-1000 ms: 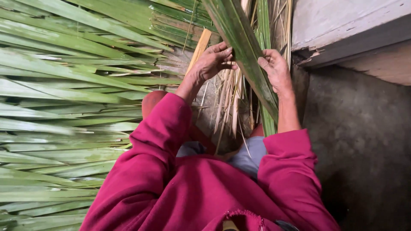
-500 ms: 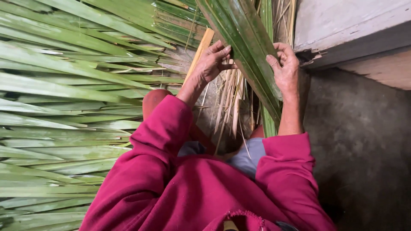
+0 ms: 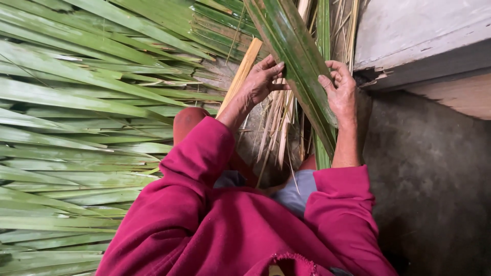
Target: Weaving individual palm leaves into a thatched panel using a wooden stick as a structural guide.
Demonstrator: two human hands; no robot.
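Observation:
A long dark green palm leaf (image 3: pixel 296 56) runs from the top of the view down to my lap. My left hand (image 3: pixel 262 82) grips its left edge with the fingers curled onto it. My right hand (image 3: pixel 341 94) grips its right edge, thumb on the leaf's face. Both arms are in magenta sleeves. Behind the leaf hang several dry tan strips (image 3: pixel 276 128). A pale wooden stick (image 3: pixel 240 76) lies slanted just left of my left hand.
A thick pile of green palm leaves (image 3: pixel 76 128) covers the left half of the view. A grey concrete ledge (image 3: pixel 424 36) stands at the upper right, with dark concrete floor (image 3: pixel 434 179) below it.
My right hand slid up the leaf's right edge and now stays there. The left hand keeps its hold on the left edge. The view shifted slightly downward.

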